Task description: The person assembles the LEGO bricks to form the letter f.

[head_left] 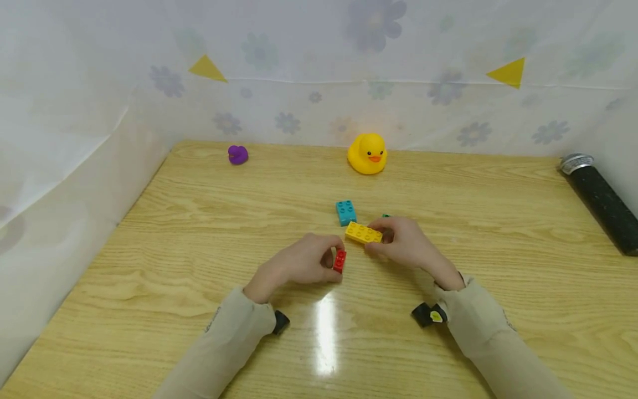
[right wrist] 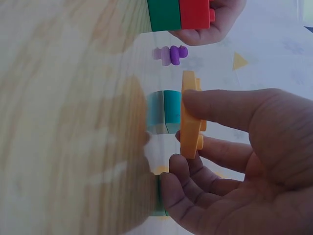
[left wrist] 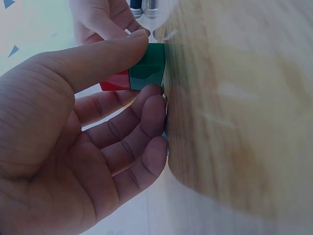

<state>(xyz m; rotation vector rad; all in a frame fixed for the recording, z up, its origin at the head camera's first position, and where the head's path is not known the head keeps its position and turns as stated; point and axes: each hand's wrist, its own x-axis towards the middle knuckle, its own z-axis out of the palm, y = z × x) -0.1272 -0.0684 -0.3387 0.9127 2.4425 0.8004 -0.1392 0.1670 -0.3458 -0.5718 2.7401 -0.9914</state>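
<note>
The left hand (head_left: pixel 310 259) pinches a small stack, a red brick (head_left: pixel 339 261) on top of a green brick (left wrist: pixel 148 67), between thumb and fingers near the tabletop. The right hand (head_left: pixel 405 244) grips one end of a yellow brick (head_left: pixel 364 233) with thumb and fingertips; in the right wrist view this brick (right wrist: pixel 190 117) is held off the table, its studs facing up. Just behind it a teal brick (head_left: pixel 346 213) lies on the table. Another green piece (head_left: pixel 386 215) shows behind the right hand, mostly hidden by it.
A yellow rubber duck (head_left: pixel 368 154) stands at the back middle, with a small purple duck (head_left: pixel 238 155) at the back left. Along the right side lies a black microphone (head_left: pixel 603 202). A white flowered cloth (head_left: pixel 309 111) hangs behind the wooden table (head_left: pixel 199 210).
</note>
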